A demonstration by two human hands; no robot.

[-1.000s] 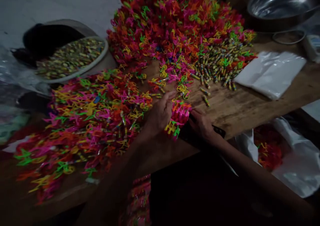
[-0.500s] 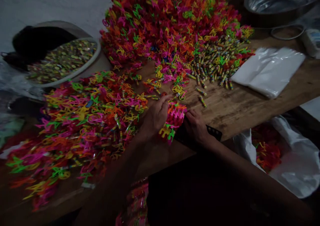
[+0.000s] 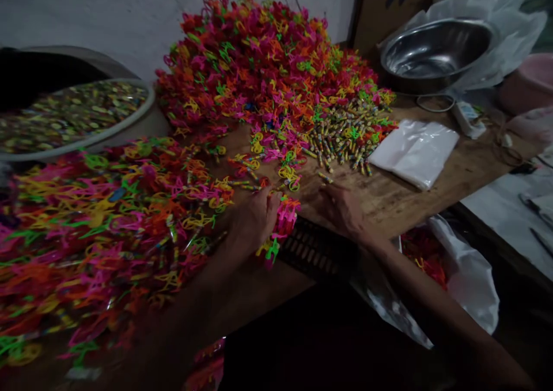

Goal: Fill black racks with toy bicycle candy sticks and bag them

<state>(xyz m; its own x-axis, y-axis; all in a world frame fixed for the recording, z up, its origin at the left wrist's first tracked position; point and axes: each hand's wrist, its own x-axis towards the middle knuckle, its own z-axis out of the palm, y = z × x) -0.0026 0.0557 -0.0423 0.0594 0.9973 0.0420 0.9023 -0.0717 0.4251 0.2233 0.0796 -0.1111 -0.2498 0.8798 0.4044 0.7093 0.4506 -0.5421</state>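
Note:
My left hand [image 3: 258, 218] is closed around a bundle of small bright plastic toy pieces [image 3: 286, 218], pink, orange, yellow and green, over the table's front edge. My right hand [image 3: 345, 211] is apart from the bundle, low over the wood to its right. Its fingertips reach toward a small patterned tube [image 3: 325, 178]; they are dark and blurred, so their grip is unclear. A black slotted tray [image 3: 317, 250] lies below and between my hands. Loose toy pieces [image 3: 129, 218] spread out left of my left hand.
A tall heap of toy pieces [image 3: 259, 68] stands against the wall, with a pile of patterned tubes [image 3: 345, 137] beside it. A tub [image 3: 151, 112] of tubes is at left. White plastic bags [image 3: 417, 152], a steel basin [image 3: 436, 57] and an open sack [image 3: 475, 276] are at right.
My right hand has left the bundle and moved right and forward, uncovering more of the slotted tray. One of two loose tubes there is now out of sight. The view has swung right and up.

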